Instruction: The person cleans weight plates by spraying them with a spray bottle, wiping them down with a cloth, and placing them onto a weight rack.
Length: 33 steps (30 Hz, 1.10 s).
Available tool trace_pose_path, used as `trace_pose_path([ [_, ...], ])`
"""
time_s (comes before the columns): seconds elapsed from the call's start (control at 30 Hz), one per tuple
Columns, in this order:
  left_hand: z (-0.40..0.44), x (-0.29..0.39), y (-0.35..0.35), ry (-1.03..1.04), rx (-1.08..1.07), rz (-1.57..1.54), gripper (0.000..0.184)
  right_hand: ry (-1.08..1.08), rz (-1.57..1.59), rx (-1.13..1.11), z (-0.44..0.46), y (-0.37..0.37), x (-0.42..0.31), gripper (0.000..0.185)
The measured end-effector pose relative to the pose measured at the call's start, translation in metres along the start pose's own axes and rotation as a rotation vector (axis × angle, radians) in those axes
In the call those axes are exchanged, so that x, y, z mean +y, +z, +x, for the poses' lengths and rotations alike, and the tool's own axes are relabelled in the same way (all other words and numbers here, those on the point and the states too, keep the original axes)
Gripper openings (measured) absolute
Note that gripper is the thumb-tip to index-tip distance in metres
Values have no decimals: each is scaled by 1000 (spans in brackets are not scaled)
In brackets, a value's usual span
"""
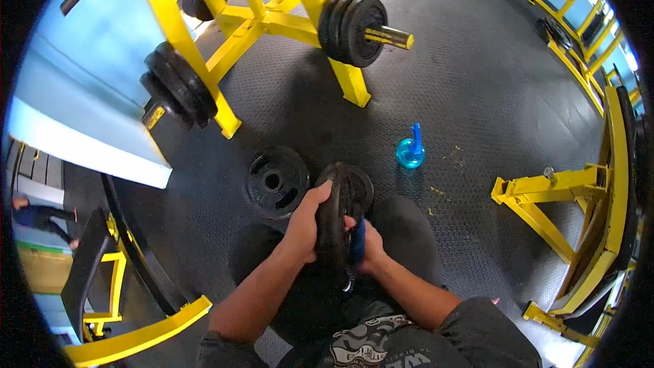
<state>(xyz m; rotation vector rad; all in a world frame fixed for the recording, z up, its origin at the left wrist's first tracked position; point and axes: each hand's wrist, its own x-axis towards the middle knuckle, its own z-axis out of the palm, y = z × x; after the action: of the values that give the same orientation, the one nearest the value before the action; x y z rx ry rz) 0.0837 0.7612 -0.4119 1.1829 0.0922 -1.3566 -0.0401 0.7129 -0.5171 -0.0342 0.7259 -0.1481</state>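
A black weight plate (332,221) stands on edge between my two hands, above my lap. My left hand (304,226) is wrapped round its left side, with the thumb near the top. On the plate's right face, my right hand (369,244) presses a dark blue cloth (357,240); some of its fingers are hidden. Flat on the floor to the left lies another black plate (286,194) with a round centre hole. A smaller black plate (364,187) shows partly behind the one I hold.
A yellow rack (289,25) ahead bears several black plates. Right of centre, a blue spray bottle (411,153) stands on the black floor. Yellow gym frames (545,184) rise on the right, and a bench (86,276) on the left. A person (46,218) is at the far left.
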Motion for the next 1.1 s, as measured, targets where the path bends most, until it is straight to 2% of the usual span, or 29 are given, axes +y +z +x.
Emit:
trace_pose_path([
  [0.1,5,1,-2,-4,17,-25,45,48,65,-128,-2,5,9,29],
  [0.17,5,1,1,31,29,-6,43,40,158,-76,-21,9,26,31],
  [0.2,5,1,2,51,40,46,42,80,62,-11,-27,6,28,36],
  [0.3,5,3,5,98,73,80,42,178,14,-1,-69,48,15,35],
  [0.43,1,12,2,100,63,36,55,196,-53,30,-105,60,6,29],
  [0.5,1,13,-2,84,41,30,61,-609,-772,-7,-119,62,8,27],
  [0.53,2,11,-4,36,56,-18,69,-908,-873,-78,-103,60,16,46],
  [0.57,3,9,-4,-19,67,-63,78,-910,-876,-72,-100,58,10,46],
  [0.6,2,9,-4,-23,59,-63,78,-1170,-1469,-126,-93,61,-4,59],
  [0.63,-1,14,-2,-130,-64,-277,74,-1389,-2083,-181,-91,68,-13,72],
  [0.67,-2,17,-1,-239,-185,-487,70,-1530,-1996,-222,-68,50,-11,88],
  [0.7,1,13,-3,-244,-192,-485,70,-1532,-2001,-212,-67,53,-17,88],
  [0.77,11,-1,-9,-121,-293,-285,75,-1576,-1930,-146,-57,69,-40,71],
  [0.8,9,-10,-5,156,-96,-224,79,-1496,-1767,20,-45,79,-48,62],
  [0.83,4,-10,-4,146,-98,-233,79,-1412,-1601,177,-29,87,-59,53],
  [0.9,-4,0,-1,-95,-89,33,77,-911,-1362,188,24,62,-99,37],
  [0.93,-1,-9,2,14,-47,66,72,-921,-1350,202,31,47,-107,37],
  [0.97,0,-10,-2,7,-57,84,72,-816,-1528,126,37,33,-112,36],
  [1.0,0,-9,-9,-37,-93,285,70,-698,-1702,43,45,16,-114,35],
  [1.03,1,-8,-13,-83,-124,478,68,-817,-1837,96,59,-15,-109,35],
  [1.1,-3,-5,-6,-129,-73,499,64,-666,-1648,195,77,-52,-102,37],
])
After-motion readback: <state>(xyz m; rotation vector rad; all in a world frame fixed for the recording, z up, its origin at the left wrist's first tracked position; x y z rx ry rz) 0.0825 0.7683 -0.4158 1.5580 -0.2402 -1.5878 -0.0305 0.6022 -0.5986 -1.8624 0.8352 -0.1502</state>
